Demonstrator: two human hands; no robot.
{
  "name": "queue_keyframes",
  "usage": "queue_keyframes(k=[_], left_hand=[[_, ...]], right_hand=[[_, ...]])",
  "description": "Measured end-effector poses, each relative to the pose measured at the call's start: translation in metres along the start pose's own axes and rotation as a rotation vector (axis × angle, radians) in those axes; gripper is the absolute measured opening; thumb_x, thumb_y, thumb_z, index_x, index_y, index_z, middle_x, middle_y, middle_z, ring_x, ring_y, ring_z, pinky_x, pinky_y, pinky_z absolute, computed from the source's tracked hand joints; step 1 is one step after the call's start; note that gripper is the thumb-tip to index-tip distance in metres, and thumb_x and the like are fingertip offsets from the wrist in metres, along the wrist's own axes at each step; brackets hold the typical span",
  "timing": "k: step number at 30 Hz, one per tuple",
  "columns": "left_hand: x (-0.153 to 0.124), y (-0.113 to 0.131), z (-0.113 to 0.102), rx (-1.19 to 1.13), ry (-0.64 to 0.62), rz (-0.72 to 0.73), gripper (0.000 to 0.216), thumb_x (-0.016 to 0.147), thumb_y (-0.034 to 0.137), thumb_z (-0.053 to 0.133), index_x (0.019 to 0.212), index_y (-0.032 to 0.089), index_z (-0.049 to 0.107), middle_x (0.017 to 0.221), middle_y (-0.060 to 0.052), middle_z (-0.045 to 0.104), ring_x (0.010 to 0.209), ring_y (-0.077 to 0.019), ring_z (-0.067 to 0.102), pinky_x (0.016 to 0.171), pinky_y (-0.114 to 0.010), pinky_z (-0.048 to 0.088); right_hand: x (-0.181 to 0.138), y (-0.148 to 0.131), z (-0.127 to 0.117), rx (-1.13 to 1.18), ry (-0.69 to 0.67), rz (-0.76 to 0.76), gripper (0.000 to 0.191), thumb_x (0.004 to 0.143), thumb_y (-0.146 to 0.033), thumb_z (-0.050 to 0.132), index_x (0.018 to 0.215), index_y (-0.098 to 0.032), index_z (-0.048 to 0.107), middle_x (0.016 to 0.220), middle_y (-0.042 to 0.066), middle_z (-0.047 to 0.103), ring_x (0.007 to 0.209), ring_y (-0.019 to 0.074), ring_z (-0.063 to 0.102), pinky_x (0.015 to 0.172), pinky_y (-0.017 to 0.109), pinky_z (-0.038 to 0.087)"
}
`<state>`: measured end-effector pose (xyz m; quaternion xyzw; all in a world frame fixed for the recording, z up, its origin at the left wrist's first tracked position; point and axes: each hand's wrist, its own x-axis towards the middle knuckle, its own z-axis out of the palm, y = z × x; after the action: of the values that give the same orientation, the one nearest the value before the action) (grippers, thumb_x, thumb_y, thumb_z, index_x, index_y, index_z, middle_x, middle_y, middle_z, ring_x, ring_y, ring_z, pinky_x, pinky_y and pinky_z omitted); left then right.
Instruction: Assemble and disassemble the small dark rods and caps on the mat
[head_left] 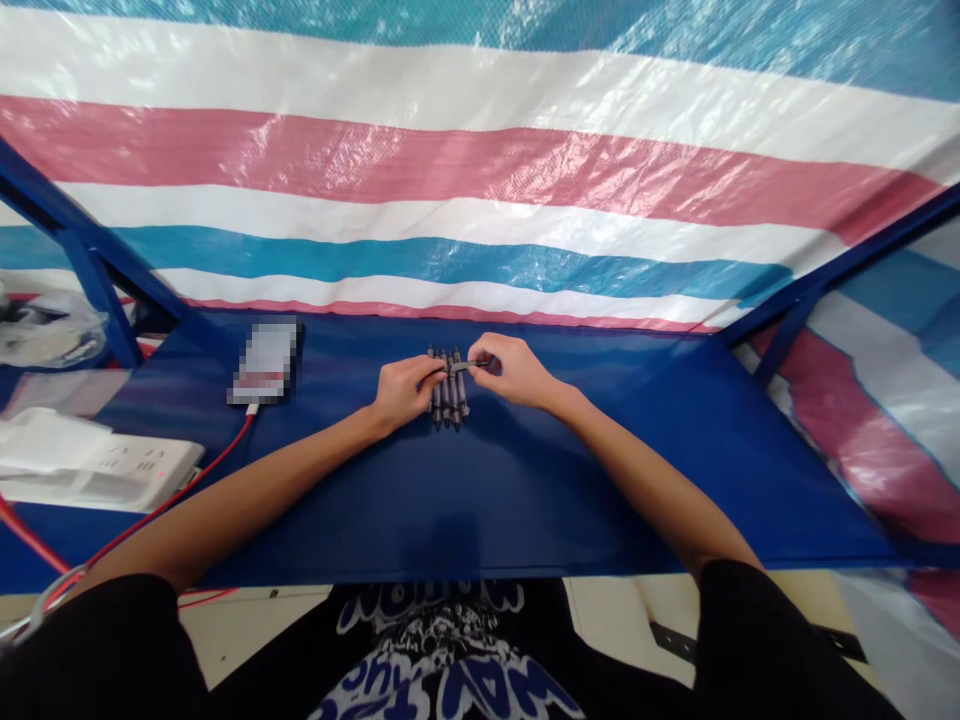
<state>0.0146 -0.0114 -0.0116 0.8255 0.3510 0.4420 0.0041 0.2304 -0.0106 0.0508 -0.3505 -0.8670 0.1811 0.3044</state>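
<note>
Several pens with greyish see-through barrels and dark ends lie side by side on the blue table, pointing away from me. Just above them, a slim grey and dark pen piece runs crosswise between my hands. My left hand pinches its left end with thumb and fingers, close beside the row. At the other end, the fingertips of my right hand are closed on the dark part. Whether the piece is one part or two joined ones is too small to tell.
A phone lies at the back left, plugged into a red cable. A white power strip sits on the left. Striped sheeting hangs behind the table, and blue frame bars slope up at both sides.
</note>
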Motion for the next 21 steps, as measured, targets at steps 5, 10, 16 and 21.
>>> queue_keyframes(k=[5,10,16,21], left_hand=[[-0.001,-0.001,0.001,0.006,-0.033,0.014,0.029,0.094,0.031,0.045,0.089,0.016,0.069,0.074,-0.004,0.069,0.067,-0.0129,0.064,0.062,-0.023,0.048],[-0.001,0.000,0.000,0.017,-0.004,0.071,0.026,0.093,0.028,0.047,0.087,0.016,0.069,0.073,-0.004,0.069,0.064,-0.0122,0.063,0.058,-0.022,0.046],[-0.003,-0.003,0.000,0.033,0.008,0.073,0.027,0.093,0.029,0.045,0.087,0.017,0.069,0.072,-0.004,0.069,0.064,-0.0123,0.064,0.059,-0.022,0.047],[-0.002,-0.002,0.000,0.026,0.002,0.050,0.027,0.093,0.030,0.046,0.087,0.017,0.069,0.071,-0.004,0.068,0.064,-0.0122,0.064,0.058,-0.022,0.047]], right_hand=[[-0.001,-0.001,0.003,0.023,-0.044,0.019,0.006,0.079,-0.023,0.050,0.077,-0.018,0.051,0.075,0.002,0.054,0.064,0.0119,0.047,0.064,0.025,0.038],[-0.001,-0.002,0.007,0.056,-0.035,0.059,0.003,0.075,-0.020,0.050,0.075,-0.018,0.048,0.071,-0.001,0.052,0.063,0.0113,0.045,0.062,0.023,0.036],[-0.001,-0.005,0.012,0.061,-0.060,0.073,0.006,0.077,-0.020,0.048,0.079,-0.017,0.053,0.074,0.000,0.056,0.064,0.0118,0.048,0.063,0.023,0.037],[0.000,-0.007,0.007,0.011,-0.091,0.053,0.010,0.079,-0.019,0.049,0.078,-0.016,0.059,0.072,0.001,0.059,0.064,0.0123,0.050,0.063,0.023,0.036]])
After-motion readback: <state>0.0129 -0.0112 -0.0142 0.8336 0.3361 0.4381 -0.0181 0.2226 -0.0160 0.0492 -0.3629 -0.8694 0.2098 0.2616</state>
